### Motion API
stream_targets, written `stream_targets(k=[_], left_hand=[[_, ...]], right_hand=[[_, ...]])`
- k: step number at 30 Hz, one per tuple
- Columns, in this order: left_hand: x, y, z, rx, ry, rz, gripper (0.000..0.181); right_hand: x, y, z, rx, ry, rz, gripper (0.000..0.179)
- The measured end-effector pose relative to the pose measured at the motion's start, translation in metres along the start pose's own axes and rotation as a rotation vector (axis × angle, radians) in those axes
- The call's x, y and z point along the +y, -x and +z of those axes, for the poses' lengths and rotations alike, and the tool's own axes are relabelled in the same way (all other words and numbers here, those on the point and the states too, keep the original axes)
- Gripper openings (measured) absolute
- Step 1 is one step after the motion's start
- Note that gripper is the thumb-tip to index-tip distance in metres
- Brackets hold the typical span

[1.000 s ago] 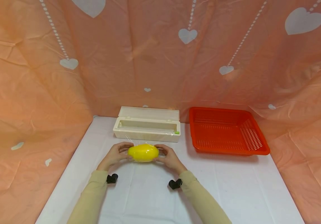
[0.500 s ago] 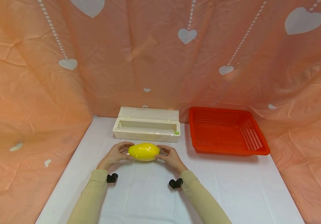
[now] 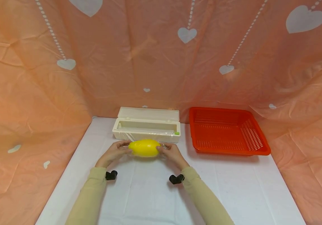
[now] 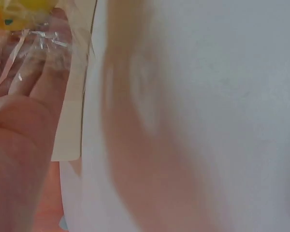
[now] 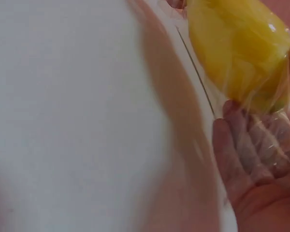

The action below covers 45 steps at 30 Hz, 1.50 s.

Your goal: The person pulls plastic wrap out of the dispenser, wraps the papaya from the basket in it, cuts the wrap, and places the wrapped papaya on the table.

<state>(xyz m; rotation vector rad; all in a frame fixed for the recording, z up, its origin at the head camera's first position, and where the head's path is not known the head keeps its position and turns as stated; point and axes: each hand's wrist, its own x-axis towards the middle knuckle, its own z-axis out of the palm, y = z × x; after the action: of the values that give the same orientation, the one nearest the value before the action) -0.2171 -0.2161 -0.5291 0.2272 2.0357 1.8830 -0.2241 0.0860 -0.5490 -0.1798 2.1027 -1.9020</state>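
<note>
A glossy yellow papaya-like fruit (image 3: pixel 145 148) lies lengthwise between my two hands, just in front of the cling film dispenser (image 3: pixel 146 137). Clear cling film (image 5: pixel 268 128) covers it, bunching into loose folds at its end. My left hand (image 3: pixel 114 154) holds the fruit's left end, thumb in front and fingers behind. At the other end my right hand (image 3: pixel 174 155) grips it the same way, with film over the fingers in the right wrist view. The left wrist view shows creased film across the left fingers (image 4: pixel 43 63). Wrinkled film also shows against the dispenser's front.
The dispenser's lid (image 3: pixel 149 113) stands raised at the back, and a green slider (image 3: pixel 177 133) sits at its right end. A red perforated basket (image 3: pixel 194 142) stands at the back right of the white table (image 3: pixel 234 193). Orange curtains with hearts surround the table.
Both hands have moved the yellow fruit slightly away from me, closer to the dispenser, and it looks a little raised. The dispenser and basket stay where they were.
</note>
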Motion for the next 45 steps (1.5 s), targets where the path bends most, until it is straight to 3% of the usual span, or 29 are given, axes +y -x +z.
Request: stream_targets(k=[4,11,20,29,32,38,43,45], left_hand=[[-0.002,-0.002,-0.003,-0.022,0.014,-0.001,0.053],[-0.005,-0.009,0.000,0.013,-0.025,0.014,0.047],[-0.011,-0.018,0.003,0.090,-0.068,0.039,0.040],[-0.009,-0.018,0.000,0.129,-0.075,0.010,0.039],[-0.008,-0.017,-0.002,0.127,-0.074,0.008,0.035],[-0.010,-0.016,-0.007,0.108,-0.089,0.018,0.032],[-0.008,-0.014,-0.013,0.103,-0.029,-0.045,0.036],[-0.008,-0.013,-0.016,0.138,-0.026,-0.063,0.037]], right_hand=[[0.000,-0.005,-0.005,-0.022,-0.043,0.038,0.040],[0.000,-0.008,-0.008,-0.034,-0.066,0.098,0.043],[0.003,-0.006,-0.010,0.015,-0.139,0.047,0.037],[0.004,-0.003,-0.021,0.200,-0.022,-0.086,0.020],[0.003,-0.003,-0.023,0.247,0.011,-0.072,0.020],[0.002,-0.005,-0.021,0.329,-0.042,-0.021,0.019],[-0.001,-0.006,-0.018,0.416,-0.127,0.006,0.020],[0.000,-0.006,-0.016,0.444,-0.144,0.006,0.021]])
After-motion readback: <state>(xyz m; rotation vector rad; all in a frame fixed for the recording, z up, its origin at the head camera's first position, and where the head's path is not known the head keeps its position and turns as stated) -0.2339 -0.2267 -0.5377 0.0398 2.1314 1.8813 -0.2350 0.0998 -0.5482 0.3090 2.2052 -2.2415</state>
